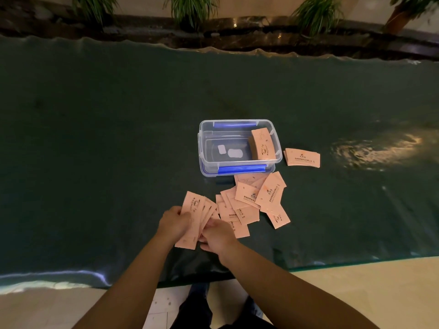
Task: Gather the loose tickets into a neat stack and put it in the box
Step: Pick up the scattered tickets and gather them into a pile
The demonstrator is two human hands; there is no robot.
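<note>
Several pink tickets (257, 200) lie scattered and overlapping on the dark table, just in front of a clear plastic box (237, 170) with blue latches. My left hand (174, 222) holds a fanned bunch of tickets (193, 214) upright. Against that bunch's lower right edge, my right hand (217, 236) has its fingers closed on the tickets. Inside the box a ticket stack (262, 144) leans against the right wall. Another neat stack (302, 157) lies on the table to the right of the box.
The table (95, 162) wears a dark green cover under a wrinkled clear sheet, with its front edge close to my body. Potted plants (192, 10) line a dark ledge behind the far edge. A bright light glare (375, 150) sits at right.
</note>
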